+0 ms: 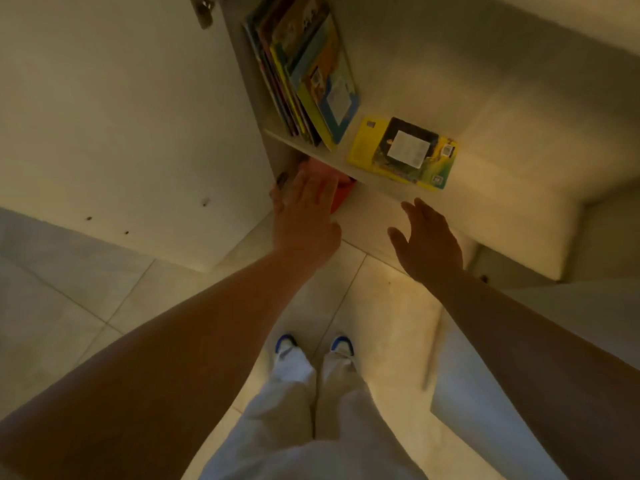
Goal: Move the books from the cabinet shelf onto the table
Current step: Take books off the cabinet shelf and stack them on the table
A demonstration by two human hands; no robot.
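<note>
Several thin colourful books (pixel 304 74) lean upright against the left wall of the cabinet shelf (pixel 381 188). Two flat books (pixel 403 150), a dark one on a yellow one, lie on the shelf to their right. My left hand (pixel 304 216) reaches with straight fingers below the shelf's front edge, in front of a red object (pixel 341 197) on the lower level. My right hand (pixel 427 240) hovers just below the shelf edge, under the flat books, fingers relaxed and holding nothing.
The white cabinet door (pixel 121 133) stands open on the left. A pale block-like surface (pixel 519 185) lies to the right of the shelf. My legs in white trousers and blue-trimmed shoes (pixel 315 348) stand on the tiled floor (pixel 69 306).
</note>
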